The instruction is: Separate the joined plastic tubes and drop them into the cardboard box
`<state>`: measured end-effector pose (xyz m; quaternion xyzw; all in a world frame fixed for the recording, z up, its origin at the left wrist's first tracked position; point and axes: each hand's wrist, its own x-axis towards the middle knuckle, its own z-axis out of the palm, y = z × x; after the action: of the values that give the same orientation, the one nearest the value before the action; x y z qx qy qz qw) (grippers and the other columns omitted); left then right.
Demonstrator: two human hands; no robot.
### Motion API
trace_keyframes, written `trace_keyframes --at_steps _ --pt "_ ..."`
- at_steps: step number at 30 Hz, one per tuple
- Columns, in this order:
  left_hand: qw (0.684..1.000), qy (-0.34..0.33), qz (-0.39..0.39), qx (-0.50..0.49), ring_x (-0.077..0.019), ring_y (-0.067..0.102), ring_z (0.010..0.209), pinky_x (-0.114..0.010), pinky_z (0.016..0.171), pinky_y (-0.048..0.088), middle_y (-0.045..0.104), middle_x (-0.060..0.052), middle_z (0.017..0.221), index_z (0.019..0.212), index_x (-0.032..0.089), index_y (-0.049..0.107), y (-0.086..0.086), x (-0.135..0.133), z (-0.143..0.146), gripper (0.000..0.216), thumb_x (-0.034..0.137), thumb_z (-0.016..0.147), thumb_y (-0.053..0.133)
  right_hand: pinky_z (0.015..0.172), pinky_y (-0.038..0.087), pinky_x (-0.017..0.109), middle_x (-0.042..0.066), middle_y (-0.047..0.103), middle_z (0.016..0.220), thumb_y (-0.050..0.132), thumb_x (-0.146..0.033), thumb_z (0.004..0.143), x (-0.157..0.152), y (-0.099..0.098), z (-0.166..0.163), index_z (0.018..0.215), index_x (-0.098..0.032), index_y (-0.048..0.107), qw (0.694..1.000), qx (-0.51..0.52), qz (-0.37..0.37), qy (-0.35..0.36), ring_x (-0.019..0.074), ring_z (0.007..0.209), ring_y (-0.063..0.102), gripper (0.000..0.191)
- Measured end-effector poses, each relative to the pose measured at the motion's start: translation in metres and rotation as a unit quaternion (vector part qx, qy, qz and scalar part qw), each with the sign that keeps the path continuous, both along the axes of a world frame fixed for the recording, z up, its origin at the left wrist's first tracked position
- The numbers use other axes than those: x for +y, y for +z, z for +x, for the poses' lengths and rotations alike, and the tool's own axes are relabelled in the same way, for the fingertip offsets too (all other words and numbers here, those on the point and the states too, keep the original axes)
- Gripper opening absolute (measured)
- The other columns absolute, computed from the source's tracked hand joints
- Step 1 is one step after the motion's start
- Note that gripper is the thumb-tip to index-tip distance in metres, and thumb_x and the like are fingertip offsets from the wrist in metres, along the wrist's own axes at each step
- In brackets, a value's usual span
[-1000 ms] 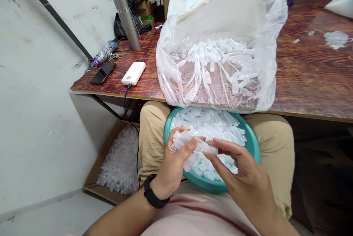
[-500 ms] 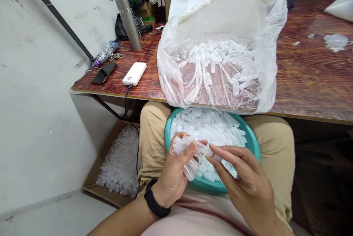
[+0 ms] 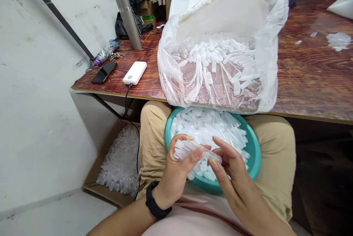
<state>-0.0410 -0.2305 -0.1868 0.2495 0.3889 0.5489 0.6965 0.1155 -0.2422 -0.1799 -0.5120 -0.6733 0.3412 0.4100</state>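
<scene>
My left hand (image 3: pixel 179 166) is wrapped round several translucent plastic tubes (image 3: pixel 184 150), its thumb pressing one from above. That tube slants down to the right, and its far end lies at the fingertips of my right hand (image 3: pixel 231 170). The right thumb and a finger pinch this end, while the index finger is lifted off it. Below both hands a teal basin (image 3: pixel 255 155), full of similar small tubes (image 3: pixel 205 122), rests in my lap. The hands hide part of its contents.
A clear plastic bag (image 3: pixel 271 63) with more tubes lies open on the wooden table (image 3: pixel 311 81). Left of it are a white power bank (image 3: pixel 135 73) with a cable, a phone (image 3: pixel 104 72) and a steel flask (image 3: pixel 129 22). A cardboard box (image 3: pixel 92 184) of tubes stands below.
My right index finger has lifted away from the tube, and the right hand has turned slightly. The tubes in my left hand have shifted, with fewer ends showing below the palm.
</scene>
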Motion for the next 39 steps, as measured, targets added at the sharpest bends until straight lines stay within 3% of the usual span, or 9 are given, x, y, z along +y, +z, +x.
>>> trace_keyframes --at_steps 3,14,16,20,22,27,30,34,39 --pt "1.0 -0.003 -0.014 0.017 -0.013 0.07 0.077 -0.021 0.071 0.052 0.071 0.002 0.08 0.108 0.024 0.055 -0.004 -0.001 0.0 0.039 0.036 0.084 0.084 0.064 0.055 0.021 -0.005 0.055 0.072 0.03 -0.035 0.112 -0.001 -0.005 0.002 0.149 -0.032 0.042 0.998 0.018 -0.051 0.022 0.0113 0.063 0.06 0.039" --pt "0.999 0.012 -0.03 0.003 -0.0102 0.067 0.074 -0.02 0.069 0.05 0.071 0.003 0.084 0.108 0.024 0.057 -0.002 -0.003 -0.001 0.04 0.037 0.083 0.085 0.077 0.056 0.028 0.003 0.066 0.102 0.053 -0.038 0.105 0.0 -0.012 -0.004 0.137 -0.033 0.051 0.997 0.004 0.071 -0.021 0.0145 0.083 0.065 0.033" --pt "0.999 0.01 -0.015 0.039 -0.0111 0.068 0.075 -0.021 0.071 0.051 0.074 0.001 0.089 0.106 0.023 0.058 -0.002 -0.003 -0.004 0.04 0.037 0.082 0.086 0.064 0.052 0.025 -0.002 0.061 0.08 0.046 -0.044 0.107 0.002 -0.009 -0.01 0.132 -0.03 0.053 0.993 0.105 -0.052 -0.006 0.0133 0.068 0.06 0.029" --pt "0.996 0.008 -0.001 0.089 -0.017 0.073 0.082 -0.027 0.08 0.055 0.078 -0.005 0.093 0.1 0.021 0.058 -0.001 -0.003 -0.017 0.042 0.039 0.078 0.089 0.048 0.042 0.023 -0.008 0.046 0.06 0.035 -0.057 0.107 0.005 -0.006 -0.02 0.133 -0.022 0.048 0.902 0.288 -0.316 0.06 0.0122 0.05 0.046 0.046" --pt "0.995 0.02 -0.011 0.093 -0.0171 0.074 0.08 -0.027 0.077 0.055 0.079 -0.004 0.091 0.103 0.021 0.058 -0.002 -0.006 -0.024 0.043 0.041 0.079 0.088 0.055 0.049 0.025 -0.004 0.057 0.07 0.037 -0.055 0.107 0.004 -0.009 -0.022 0.141 -0.023 0.042 0.92 0.257 -0.284 0.077 0.0135 0.059 0.055 0.047" --pt "0.994 0.038 -0.027 0.097 -0.0148 0.072 0.081 -0.024 0.077 0.054 0.078 -0.003 0.09 0.11 0.022 0.06 -0.005 -0.021 -0.032 0.04 0.039 0.082 0.085 0.076 0.057 0.025 -0.001 0.065 0.091 0.043 -0.032 0.109 0.002 -0.017 -0.024 0.138 -0.033 0.048 0.995 0.057 -0.022 0.083 0.0127 0.08 0.067 0.029" --pt "0.992 0.068 -0.057 0.086 -0.014 0.071 0.075 -0.023 0.07 0.054 0.077 -0.003 0.089 0.112 0.022 0.061 -0.004 -0.023 -0.047 0.047 0.042 0.079 0.087 0.077 0.058 0.023 -0.002 0.067 0.093 0.042 -0.03 0.109 0.004 -0.016 -0.022 0.147 -0.034 0.038 0.992 0.009 0.009 0.124 0.0119 0.079 0.068 0.038" --pt "0.949 0.248 -0.082 0.177 -0.011 0.064 0.066 -0.018 0.053 0.042 0.073 0.001 0.093 0.125 0.031 0.053 -0.015 -0.016 -0.108 0.065 0.045 0.073 0.09 0.087 0.058 0.032 0.003 0.07 0.107 0.044 -0.034 0.109 0.012 -0.019 -0.006 0.147 -0.032 0.044 0.98 -0.11 -0.013 0.168 0.0166 0.096 0.071 0.038" --pt "0.855 0.319 -0.095 0.397 -0.0278 0.056 0.122 -0.029 0.083 0.047 0.059 -0.004 0.118 0.125 0.026 0.051 -0.05 -0.011 -0.189 0.056 0.038 0.08 0.082 0.084 0.059 0.04 0.007 0.07 0.106 0.042 -0.031 0.109 0.022 -0.035 0.014 0.132 -0.027 0.061 0.955 -0.226 -0.019 0.193 0.0231 0.097 0.073 0.03"
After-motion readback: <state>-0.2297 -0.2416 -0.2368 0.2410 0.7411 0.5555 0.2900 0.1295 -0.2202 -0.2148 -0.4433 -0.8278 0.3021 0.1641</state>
